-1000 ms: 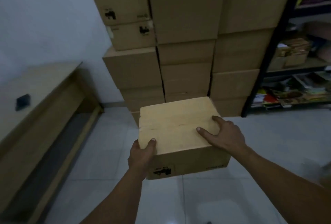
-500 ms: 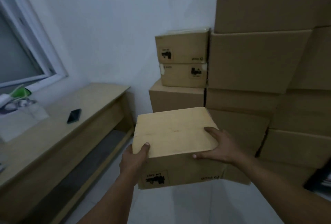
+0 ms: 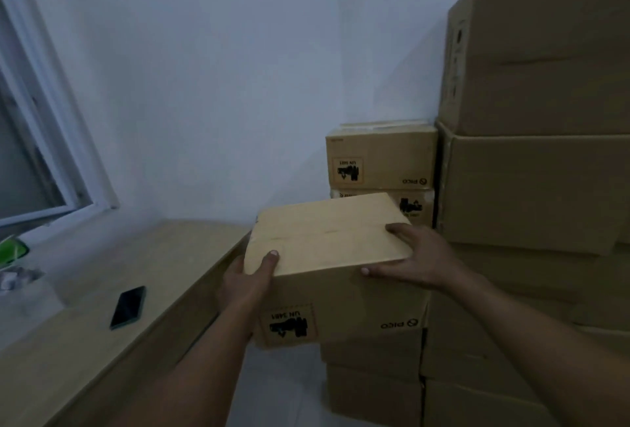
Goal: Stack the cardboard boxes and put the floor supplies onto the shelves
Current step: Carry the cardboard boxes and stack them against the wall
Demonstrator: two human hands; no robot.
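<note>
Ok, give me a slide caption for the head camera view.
Left hand and right hand hold a cardboard box before the stacked boxes.

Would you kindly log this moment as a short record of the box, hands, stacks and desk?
carried box: cardboard box, held up, label upside down
left hand: grips its near left corner, thumb on top
right hand: grips its right edge, fingers over the top
stacks: small labelled box tops the short stack, beside taller stack
desk: at left, dark phone on it

The held box [image 3: 327, 246] has been carried closer to the small labelled boxes [image 3: 381, 160] at centre right, the lower one now partly covered; a phone [image 3: 128, 306] has been brought into the lower left.
</note>
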